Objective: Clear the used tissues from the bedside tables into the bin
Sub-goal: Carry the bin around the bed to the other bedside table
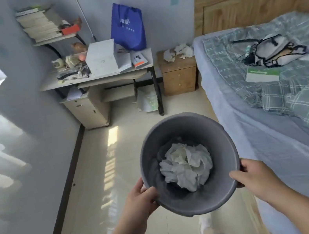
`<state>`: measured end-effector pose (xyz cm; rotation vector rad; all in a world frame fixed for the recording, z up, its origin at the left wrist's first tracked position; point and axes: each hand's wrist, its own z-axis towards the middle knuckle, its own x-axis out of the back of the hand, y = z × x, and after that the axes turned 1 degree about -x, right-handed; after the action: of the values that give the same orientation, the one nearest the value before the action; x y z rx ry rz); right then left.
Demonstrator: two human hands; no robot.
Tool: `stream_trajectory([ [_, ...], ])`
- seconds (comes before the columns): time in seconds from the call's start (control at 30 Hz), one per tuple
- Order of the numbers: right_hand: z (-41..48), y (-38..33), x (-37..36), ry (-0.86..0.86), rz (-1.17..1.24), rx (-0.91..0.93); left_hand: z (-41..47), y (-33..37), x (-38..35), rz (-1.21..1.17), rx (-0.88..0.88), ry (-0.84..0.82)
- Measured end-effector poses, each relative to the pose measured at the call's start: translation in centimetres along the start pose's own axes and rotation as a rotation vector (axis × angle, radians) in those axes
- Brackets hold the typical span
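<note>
I carry a round grey bin in front of me above the floor. My left hand grips its near left rim and my right hand grips its near right rim. Crumpled white tissues lie in the bottom of the bin. Further off, a wooden bedside table stands between the desk and the bed, with a heap of crumpled used tissues on its top.
A cluttered desk with a blue bag stands left of the bedside table. The bed with a checked quilt fills the right side. A white wall runs along the left. Tiled floor lies between.
</note>
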<state>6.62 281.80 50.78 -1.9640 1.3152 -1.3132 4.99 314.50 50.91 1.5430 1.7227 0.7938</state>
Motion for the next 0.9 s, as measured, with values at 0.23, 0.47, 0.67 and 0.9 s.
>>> stream_trajectory([
  [0.23, 13.7, -2.3, 2.8, 0.019, 0.150, -0.149, 14.9, 8.1, -5.1, 0.079, 0.067, -0.053],
  [0.47, 28.7, -11.4, 10.0, 0.038, 0.079, -0.089, 27.5, 18.0, -10.5, 0.087, 0.046, -0.065],
  [0.67, 40.1, -17.2, 12.3, 0.081, 0.016, -0.060, 38.5, 24.6, -12.3, 0.040, 0.034, -0.053],
  [0.9, 53.0, -21.2, 11.6, 0.112, 0.038, -0.171, 53.2, 32.0, -12.8, 0.034, 0.104, -0.121],
])
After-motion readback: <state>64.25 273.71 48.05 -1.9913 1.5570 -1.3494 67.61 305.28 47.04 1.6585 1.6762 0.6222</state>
